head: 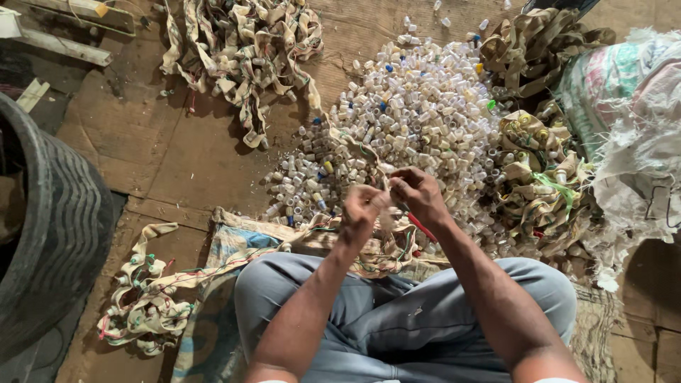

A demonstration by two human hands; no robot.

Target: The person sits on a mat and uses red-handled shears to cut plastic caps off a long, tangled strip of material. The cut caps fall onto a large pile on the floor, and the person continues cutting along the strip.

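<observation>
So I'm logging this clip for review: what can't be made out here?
Head view only:
- What the left hand and right hand pinch: curled fingers hide it.
- Single pieces in the pile of small clear caps: too small.
- The tyre: cut by the left edge.
- The woven sack: cut by the right edge.

You are pinching a beige strip (386,186), frayed and limp, draping toward six o'clock, at the clear-bottle pile's (418,113) six o'clock edge.

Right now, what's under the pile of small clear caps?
The pile of small clear caps sits on the brown board floor. Beige strips run beneath its right edge. What lies beneath the middle is covered.
</observation>
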